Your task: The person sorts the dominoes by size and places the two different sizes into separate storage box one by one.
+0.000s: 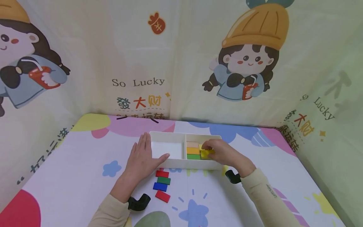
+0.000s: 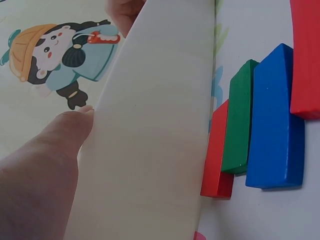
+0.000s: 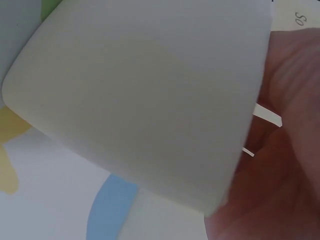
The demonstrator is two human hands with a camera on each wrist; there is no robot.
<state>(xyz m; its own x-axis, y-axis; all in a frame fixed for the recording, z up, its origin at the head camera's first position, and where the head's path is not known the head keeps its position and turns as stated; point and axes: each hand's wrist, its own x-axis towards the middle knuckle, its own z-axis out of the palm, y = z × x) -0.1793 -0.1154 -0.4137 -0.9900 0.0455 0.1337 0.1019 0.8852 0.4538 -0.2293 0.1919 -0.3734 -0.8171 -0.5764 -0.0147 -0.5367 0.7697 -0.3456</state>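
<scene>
A white two-compartment box (image 1: 184,164) stands on the table. My left hand (image 1: 143,160) rests against its left end with straight fingers, the thumb lying over the front rim. In the right compartment, my right hand (image 1: 224,153) pinches a yellow block (image 1: 206,154) with curled fingers. Beside it lie a beige block (image 1: 192,144), an orange block (image 1: 193,151) and a green block (image 1: 193,156); another bit of yellow shows behind the fingers. The left compartment holds no blocks. The right wrist view shows mostly the box's outer wall (image 3: 135,105), which hides the fingertips.
In front of the box lies a loose column of blocks: a red block (image 1: 162,174), a dark green block (image 1: 164,180), a blue block (image 1: 160,186) and a nearer red block (image 1: 163,196). A printed cloth (image 1: 187,63) hangs behind the table.
</scene>
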